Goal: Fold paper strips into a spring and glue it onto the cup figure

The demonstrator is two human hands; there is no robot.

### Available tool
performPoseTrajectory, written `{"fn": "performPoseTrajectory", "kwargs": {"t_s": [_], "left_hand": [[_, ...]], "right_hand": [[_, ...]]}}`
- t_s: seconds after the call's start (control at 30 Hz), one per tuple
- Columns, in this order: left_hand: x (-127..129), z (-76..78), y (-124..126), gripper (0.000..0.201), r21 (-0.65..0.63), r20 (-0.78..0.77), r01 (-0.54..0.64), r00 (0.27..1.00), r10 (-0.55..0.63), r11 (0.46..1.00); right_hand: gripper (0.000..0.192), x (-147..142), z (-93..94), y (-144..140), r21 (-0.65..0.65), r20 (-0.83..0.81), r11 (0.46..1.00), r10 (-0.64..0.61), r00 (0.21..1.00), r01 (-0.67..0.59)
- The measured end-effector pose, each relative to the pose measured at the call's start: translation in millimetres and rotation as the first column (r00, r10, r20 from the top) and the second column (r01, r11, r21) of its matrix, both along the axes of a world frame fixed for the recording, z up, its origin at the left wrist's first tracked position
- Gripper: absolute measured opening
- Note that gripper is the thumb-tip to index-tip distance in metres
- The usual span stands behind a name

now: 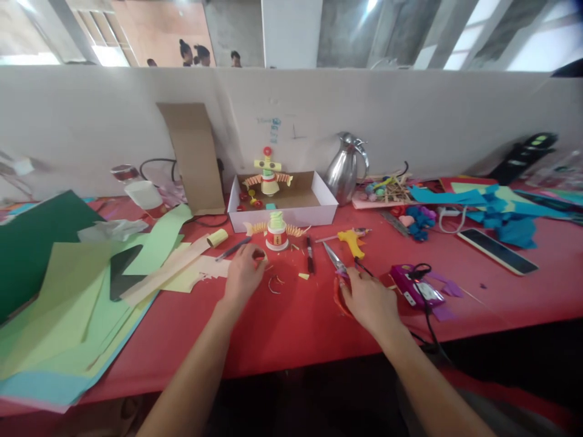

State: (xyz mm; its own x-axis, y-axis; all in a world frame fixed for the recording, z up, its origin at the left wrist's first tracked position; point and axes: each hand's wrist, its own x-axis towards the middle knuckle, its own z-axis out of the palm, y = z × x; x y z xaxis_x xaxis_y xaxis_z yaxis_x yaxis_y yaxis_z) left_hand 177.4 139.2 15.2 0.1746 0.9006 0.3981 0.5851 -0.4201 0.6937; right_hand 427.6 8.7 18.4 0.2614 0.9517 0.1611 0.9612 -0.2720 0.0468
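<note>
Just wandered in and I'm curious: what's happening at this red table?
A person is doing paper craft. Their right hand rests on scissors lying on the red table; the left hand pinches a small piece near a little paper figure. A second figure stands in a white box, with a yellow glue gun nearby.

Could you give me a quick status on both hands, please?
Left hand pinching a small scrap. Right hand on scissors. Paper figure just beyond.

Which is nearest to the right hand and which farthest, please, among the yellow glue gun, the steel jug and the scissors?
From the right hand:
1. Scissors, at its fingertips.
2. Yellow glue gun, just behind them.
3. Steel jug, by the back wall.
</note>
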Motion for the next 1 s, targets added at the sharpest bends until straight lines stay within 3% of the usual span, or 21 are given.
{"fn": "performPoseTrajectory", "kwargs": {"t_s": [0.07,0.13,0.23,0.3,0.43,0.6,0.7,0.87,1.0], "left_hand": [[4,-8.4,8,0.020,-0.067,-0.012,0.018,1.000,-0.018,0.998],[4,-17.2,11,0.039,-0.110,0.079,0.018,0.997,-0.010,0.994],[-6,-25.6,10,0.072,-0.130,0.284,0.038,0.959,0.001,0.991],[-16,-27.8,10,0.077,-0.165,0.314,0.011,0.948,0.043,0.986],[-22,-28.4,10,0.069,-0.225,0.124,-0.085,0.986,0.115,0.971],[-4,-25.9,8,0.068,-0.138,-0.034,-0.090,0.996,0.087,0.986],[-3,-24.2,7,0.065,-0.035,-0.031,-0.068,0.997,0.067,0.997],[-15,-27.6,12,0.027,0.121,-0.016,-0.050,0.999,0.052,0.991],[-16,-27.9,18,0.009,0.013,0.125,-0.021,0.992,0.019,1.000]], "right_hand": [[0.028,3,1.4,-2,0.038,0.071,0.999,0.026,0.997,-0.028],[0.028,6,3.8,-5,0.072,0.104,0.996,0.050,0.993,-0.057],[0.028,8,9.9,-6,0.110,0.077,0.991,0.073,0.994,-0.081],[0.029,6,14.0,-5,0.137,0.028,0.984,0.108,0.994,-0.111],[0.029,-2,16.8,-3,0.193,-0.082,0.959,0.227,0.970,-0.208],[0.027,-16,13.0,-6,0.224,-0.157,0.931,0.326,0.932,-0.287],[0.027,-17,7.7,-9,0.226,-0.179,0.925,0.346,0.921,-0.304],[0.037,5,-10.3,-18,0.177,-0.152,0.962,0.236,0.960,-0.208],[0.042,20,-24.6,-21,0.129,-0.162,0.976,0.198,0.967,-0.178]]}}
